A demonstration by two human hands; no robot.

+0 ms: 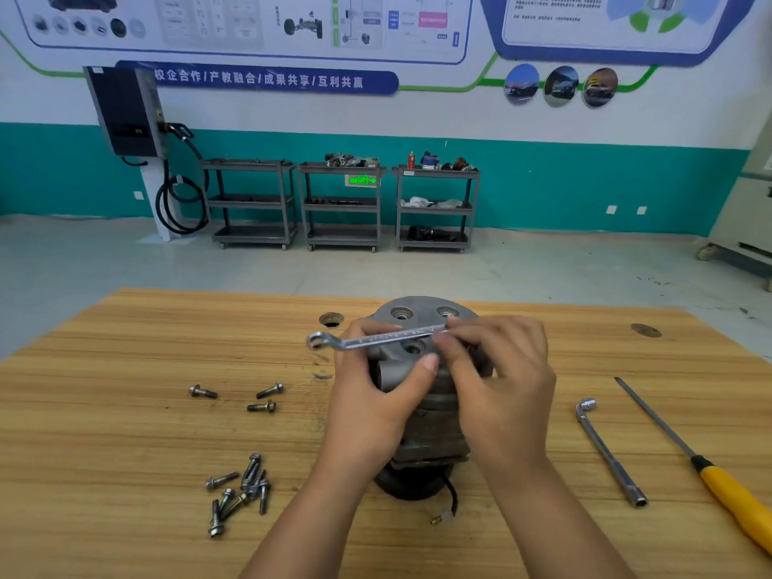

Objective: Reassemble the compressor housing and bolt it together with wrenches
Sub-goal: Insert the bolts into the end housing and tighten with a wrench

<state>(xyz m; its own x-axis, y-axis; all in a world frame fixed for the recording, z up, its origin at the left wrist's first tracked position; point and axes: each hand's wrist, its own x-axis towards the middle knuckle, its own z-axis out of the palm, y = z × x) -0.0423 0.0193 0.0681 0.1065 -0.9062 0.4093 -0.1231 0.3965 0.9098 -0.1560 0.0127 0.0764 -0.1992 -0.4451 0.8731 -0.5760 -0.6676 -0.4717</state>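
A grey metal compressor housing (422,315) stands upright in the middle of the wooden table (125,432), its top cover showing three round ports. My left hand (376,382) grips the housing's left side, thumb across the front. My right hand (497,369) pinches the right end of a silver ring wrench (376,339), which lies nearly level across the cover with its ring end sticking out to the left. The wrench's right end is hidden under my fingers.
Three loose bolts (261,397) lie left of the housing, and a pile of several bolts (240,491) sits nearer me. An L-shaped socket wrench (608,453) and a yellow-handled screwdriver (710,470) lie on the right. Grey carts (342,202) stand at the far wall.
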